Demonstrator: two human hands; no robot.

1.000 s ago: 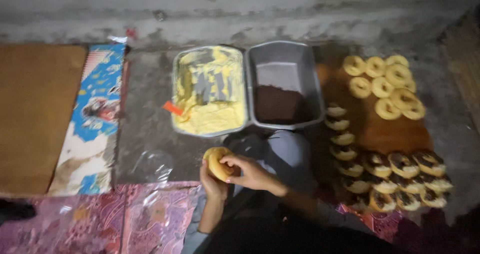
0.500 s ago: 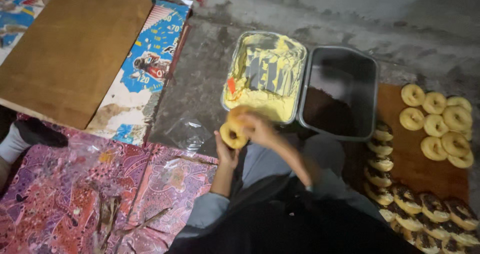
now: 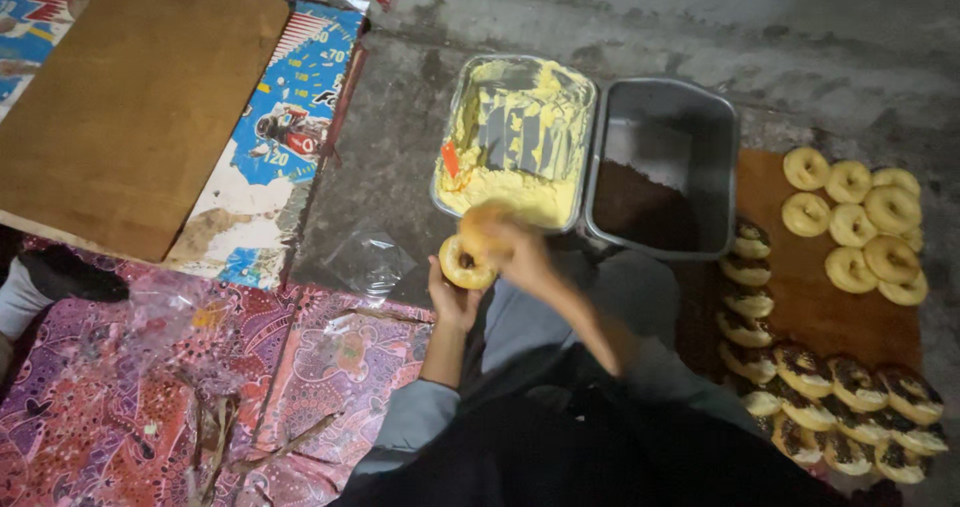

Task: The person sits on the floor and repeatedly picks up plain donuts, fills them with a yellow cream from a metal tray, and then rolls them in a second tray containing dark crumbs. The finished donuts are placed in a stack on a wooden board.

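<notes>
My left hand (image 3: 452, 299) holds a plain ring doughnut (image 3: 466, 264) from below, just in front of the tray of yellow cream (image 3: 515, 137). My right hand (image 3: 512, 247) is blurred and rests on the doughnut's top right, fingers closed around it. Whether it also holds a tool I cannot tell. Beside the cream tray stands a grey tub (image 3: 665, 162) with dark brown crumbs (image 3: 640, 207) in its near half.
Plain doughnuts (image 3: 858, 222) lie on a brown board (image 3: 800, 297) at the right; topped ones (image 3: 840, 392) run along its near edge. A wooden board (image 3: 130, 107) and printed sheet (image 3: 285, 137) lie at the left. A clear plastic bag (image 3: 368, 263) sits on concrete. Patterned cloth (image 3: 150, 387) covers the near floor.
The view swung left and tilted, bringing the wooden board and patterned cloth into sight. Both hands stay on the doughnut, held a little nearer the cream tray.
</notes>
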